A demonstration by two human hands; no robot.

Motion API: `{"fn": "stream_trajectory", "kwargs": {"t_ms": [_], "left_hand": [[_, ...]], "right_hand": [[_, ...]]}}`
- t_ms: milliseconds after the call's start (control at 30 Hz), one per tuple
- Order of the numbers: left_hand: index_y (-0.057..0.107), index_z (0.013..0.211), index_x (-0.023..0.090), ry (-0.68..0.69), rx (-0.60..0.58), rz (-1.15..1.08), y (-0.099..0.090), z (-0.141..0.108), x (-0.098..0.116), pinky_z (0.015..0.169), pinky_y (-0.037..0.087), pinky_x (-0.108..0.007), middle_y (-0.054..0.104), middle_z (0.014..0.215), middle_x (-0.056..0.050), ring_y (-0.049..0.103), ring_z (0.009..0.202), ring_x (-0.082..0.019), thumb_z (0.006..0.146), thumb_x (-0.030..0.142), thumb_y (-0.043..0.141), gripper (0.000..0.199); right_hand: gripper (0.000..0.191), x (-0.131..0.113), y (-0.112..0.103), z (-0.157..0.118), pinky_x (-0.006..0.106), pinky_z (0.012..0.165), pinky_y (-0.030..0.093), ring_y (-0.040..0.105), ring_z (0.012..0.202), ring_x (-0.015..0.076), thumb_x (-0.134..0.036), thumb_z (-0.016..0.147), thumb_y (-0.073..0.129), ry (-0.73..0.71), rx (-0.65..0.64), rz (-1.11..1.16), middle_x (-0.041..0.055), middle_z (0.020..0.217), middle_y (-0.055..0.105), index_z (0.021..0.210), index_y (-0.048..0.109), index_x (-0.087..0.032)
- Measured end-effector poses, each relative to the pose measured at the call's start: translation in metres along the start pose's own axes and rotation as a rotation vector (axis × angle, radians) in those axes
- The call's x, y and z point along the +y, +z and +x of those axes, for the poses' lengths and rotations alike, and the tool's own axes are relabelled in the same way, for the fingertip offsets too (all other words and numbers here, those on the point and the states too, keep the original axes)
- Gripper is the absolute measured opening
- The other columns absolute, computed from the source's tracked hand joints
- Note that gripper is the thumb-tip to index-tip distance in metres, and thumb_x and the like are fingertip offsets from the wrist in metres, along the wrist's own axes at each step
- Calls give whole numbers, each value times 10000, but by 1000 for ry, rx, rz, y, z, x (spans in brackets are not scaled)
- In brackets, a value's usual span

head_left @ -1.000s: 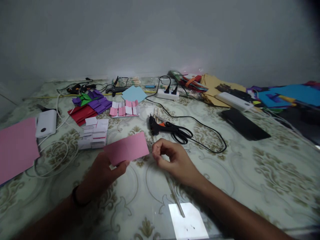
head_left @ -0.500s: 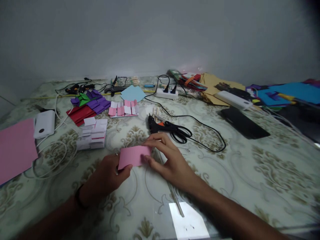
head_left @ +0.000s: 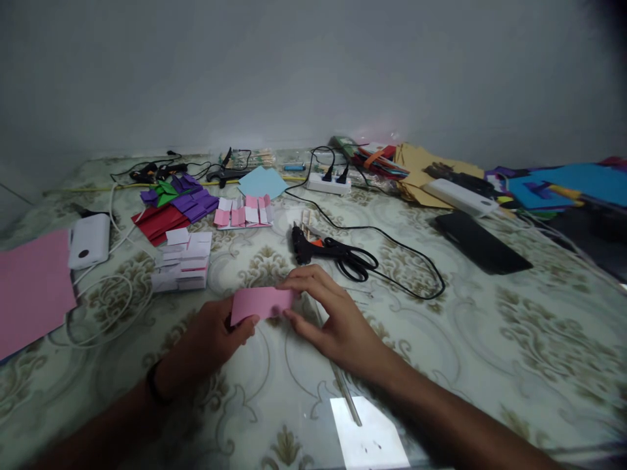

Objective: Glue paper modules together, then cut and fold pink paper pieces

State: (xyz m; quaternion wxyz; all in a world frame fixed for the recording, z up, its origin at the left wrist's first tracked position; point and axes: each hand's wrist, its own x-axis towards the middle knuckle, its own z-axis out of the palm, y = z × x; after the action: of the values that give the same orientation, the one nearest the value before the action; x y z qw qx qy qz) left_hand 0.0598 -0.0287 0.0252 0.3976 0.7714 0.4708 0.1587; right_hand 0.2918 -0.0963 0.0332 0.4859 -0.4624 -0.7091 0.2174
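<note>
A small rectangle of pink paper (head_left: 259,304) is held just above the table in the middle of the head view, slightly bowed. My left hand (head_left: 215,329) pinches its left end, thumb in front and the other fingers hidden behind. At the right end, my right hand (head_left: 333,316) has the paper's edge between thumb and fingertips. Beyond my right hand lie a black glue gun (head_left: 304,247) and black-handled scissors (head_left: 355,260). A stack of folded white paper pieces (head_left: 183,260) sits to the left, with folded pink and white pieces (head_left: 243,212) behind it.
Pink sheets (head_left: 32,290) and a white power bank (head_left: 89,240) with a cable lie at left. Farther back are purple folded papers (head_left: 196,205), light blue paper (head_left: 263,183) and a power strip (head_left: 328,183). A black phone-like slab (head_left: 480,241) rests at right; a glue stick (head_left: 347,395) lies in front.
The pink paper has tilted and bowed a little, its front edge rising. Both hands keep hold of it, and my right fingers have shifted slightly along its right end.
</note>
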Motion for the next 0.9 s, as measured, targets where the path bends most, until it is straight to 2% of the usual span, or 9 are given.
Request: {"fn": "stream_trajectory", "kwargs": {"t_ms": [167,367,533,733,833,900], "left_hand": [[674,841,184,-16,-81,-93,-2,2,-2,545,504,-262,718,649,-15,676,561,-181,906,450,611,282],[689,831,178,-20,-80,-86,0,2,-7,546,484,-259,698,641,-12,659,568,-176,913,455,620,297],[634,783,190,14,-69,-74,-2,2,-3,528,414,-252,606,589,21,565,549,-155,909,430,619,271],[582,794,203,7,-130,-201,-4,2,6,520,372,-242,529,570,61,500,523,-126,905,385,623,217],[574,777,200,0,-147,-285,-5,2,7,539,390,-245,546,577,56,521,529,-123,913,359,636,218],[572,784,200,13,-143,-314,-6,3,6,553,408,-249,549,586,54,535,540,-124,931,367,621,228]], "right_hand": [[291,-2,0,1,436,1027,554,650,1168,252,-142,975,677,-1,-20,22,103,1201,667,1244,663,-254],[303,-3,-1,1,480,1062,542,643,1208,270,-174,1001,656,24,-22,18,112,1248,665,1291,655,-264],[314,-2,-1,0,444,1061,540,640,1213,248,-166,1013,648,24,-35,37,106,1252,664,1313,649,-260],[200,-3,-1,1,377,947,559,672,1067,223,-159,1018,631,-14,-55,81,94,1127,710,1197,688,-226],[157,-6,-3,2,351,906,552,691,1021,207,-193,1055,595,24,-63,112,87,1074,738,1142,723,-213],[197,-8,-5,3,340,890,546,704,1002,199,-216,1080,551,72,-72,133,80,1054,758,1129,741,-207]]}}
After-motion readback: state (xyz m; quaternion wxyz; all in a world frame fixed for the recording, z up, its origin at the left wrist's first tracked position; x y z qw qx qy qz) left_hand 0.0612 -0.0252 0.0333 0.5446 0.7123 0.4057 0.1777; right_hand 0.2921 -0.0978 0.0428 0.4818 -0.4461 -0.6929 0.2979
